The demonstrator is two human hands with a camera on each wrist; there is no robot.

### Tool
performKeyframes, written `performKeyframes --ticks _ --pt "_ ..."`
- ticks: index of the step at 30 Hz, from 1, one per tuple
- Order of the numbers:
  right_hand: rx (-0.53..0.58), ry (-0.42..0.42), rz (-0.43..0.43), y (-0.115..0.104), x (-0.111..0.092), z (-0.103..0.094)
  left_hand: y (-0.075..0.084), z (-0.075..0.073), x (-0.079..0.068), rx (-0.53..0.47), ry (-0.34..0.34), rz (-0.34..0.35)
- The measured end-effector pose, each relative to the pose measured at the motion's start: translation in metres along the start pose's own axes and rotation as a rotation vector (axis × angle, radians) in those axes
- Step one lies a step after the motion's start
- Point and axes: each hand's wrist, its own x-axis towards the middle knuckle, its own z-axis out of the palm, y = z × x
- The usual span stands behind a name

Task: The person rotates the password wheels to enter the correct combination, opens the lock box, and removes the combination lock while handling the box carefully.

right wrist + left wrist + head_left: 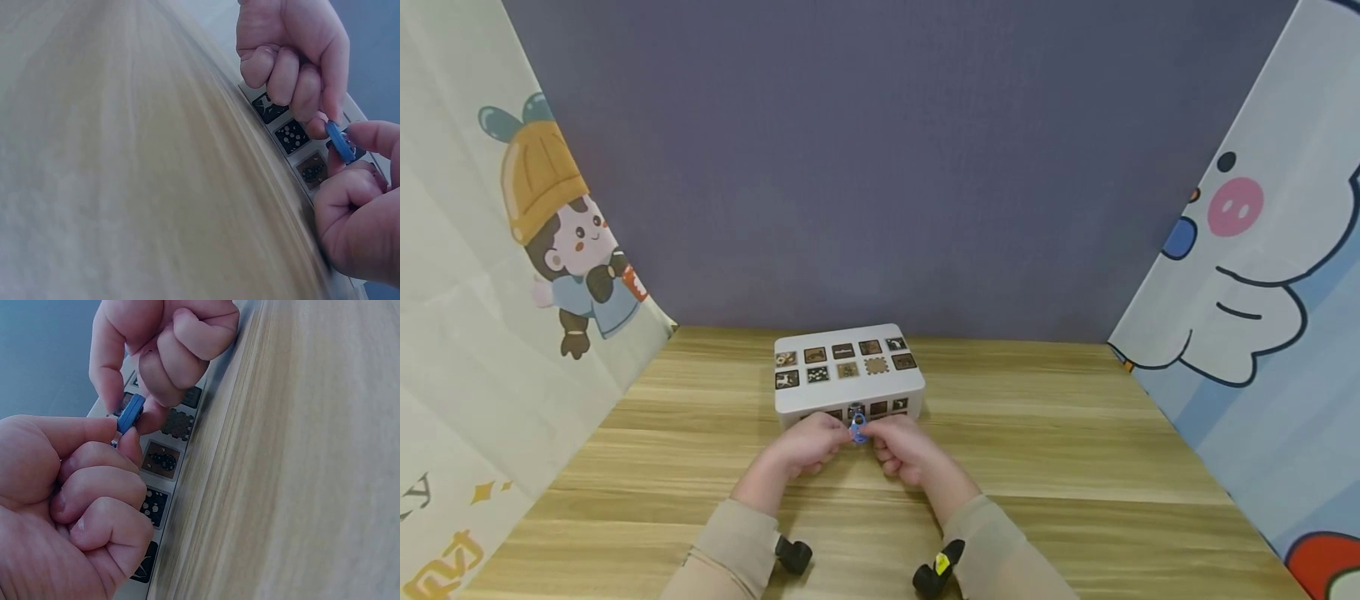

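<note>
Two hands (812,442) (910,451) pinch blue padlock (858,432), hiding part of box (842,393).

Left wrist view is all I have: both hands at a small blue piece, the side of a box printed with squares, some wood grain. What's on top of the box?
Observer: The head view shows two rows of five square pictures across the top of the white box.
Operator: Okay, and where along the box is the blue piece?
Observer: The left hand and right hand meet at the blue piece near the middle of the box's long front side.
Operator: Anything on the wall off to the right?
Observer: Yes, a pink-snouted cartoon figure on the right-hand panel.
</note>
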Motion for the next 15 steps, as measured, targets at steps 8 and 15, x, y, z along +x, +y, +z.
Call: performKeyframes --ticks 8,15 --pt "-0.005 -0.004 0.005 0.0010 -0.0008 0.0038 0.0003 0.0003 -0.0002 0.004 0.005 -0.002" --pt "0.006 -0.019 0.007 0.0015 -0.0004 0.0041 -0.0005 -0.0007 0.0002 0.002 0.002 -0.004"
